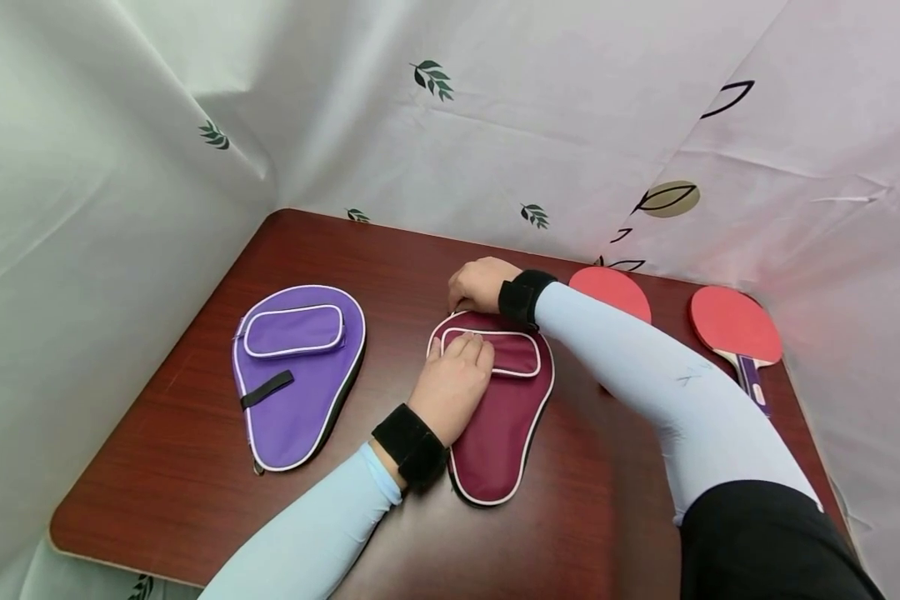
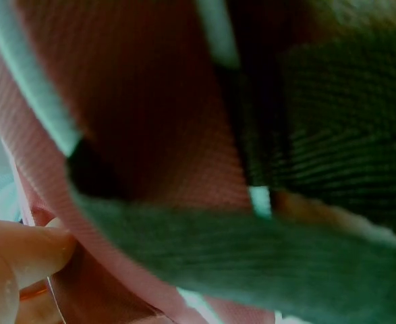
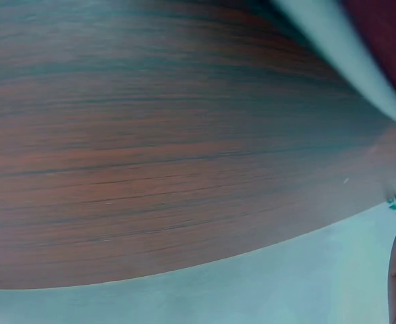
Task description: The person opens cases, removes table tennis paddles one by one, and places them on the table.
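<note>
A maroon table tennis paddle case (image 1: 487, 467) with white piping lies on the table. My left hand (image 1: 453, 387) rests on it, fingers extended over its front pocket (image 1: 516, 354). At the case's upper left edge is my right hand (image 1: 486, 283), its fingers bent down and pinching what appears to be the zipper pull, mostly hidden by the fingers. The left wrist view shows the maroon fabric (image 2: 150, 135) up close, a dark strap (image 2: 184, 243) across it and a fingertip at the lower left. In the right wrist view the case's white-piped edge (image 3: 349, 54) shows at the upper right.
Left of the maroon case lies a purple paddle case (image 1: 292, 400) with a black strap. Two red table tennis paddles lie at the right: one (image 1: 611, 292) partly behind my right forearm, the other (image 1: 737, 325) near the table's right edge. Patterned white cloth (image 1: 390, 150) hangs behind the brown table (image 1: 157, 467).
</note>
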{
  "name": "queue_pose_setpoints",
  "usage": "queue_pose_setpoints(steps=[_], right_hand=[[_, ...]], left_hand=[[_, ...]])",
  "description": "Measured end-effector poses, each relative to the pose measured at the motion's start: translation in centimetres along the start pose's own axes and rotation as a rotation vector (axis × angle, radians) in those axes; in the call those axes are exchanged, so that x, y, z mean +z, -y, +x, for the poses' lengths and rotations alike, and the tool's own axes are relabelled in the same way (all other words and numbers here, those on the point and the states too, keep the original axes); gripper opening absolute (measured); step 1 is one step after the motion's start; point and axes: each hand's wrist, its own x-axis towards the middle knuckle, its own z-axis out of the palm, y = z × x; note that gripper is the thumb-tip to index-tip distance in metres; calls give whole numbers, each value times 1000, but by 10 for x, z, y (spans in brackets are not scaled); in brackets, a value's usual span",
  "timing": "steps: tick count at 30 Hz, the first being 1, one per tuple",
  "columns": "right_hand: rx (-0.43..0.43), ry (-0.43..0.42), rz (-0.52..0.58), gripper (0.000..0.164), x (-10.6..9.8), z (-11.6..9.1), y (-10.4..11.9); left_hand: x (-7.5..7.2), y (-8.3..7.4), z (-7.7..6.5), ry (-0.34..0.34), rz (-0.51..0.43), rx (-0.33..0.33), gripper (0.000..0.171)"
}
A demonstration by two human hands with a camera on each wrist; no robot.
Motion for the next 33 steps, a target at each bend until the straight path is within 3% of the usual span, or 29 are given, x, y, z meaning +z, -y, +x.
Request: queue_pose_setpoints(steps=[20,33], right_hand=[[142,-110,-22,11,11,-55,-18],[299,-170,-30,11,19,-84,-11]], left_hand=[[1,-4,1,-7,5,-4,26],[-1,-4,3,14,-44,-9,24]])
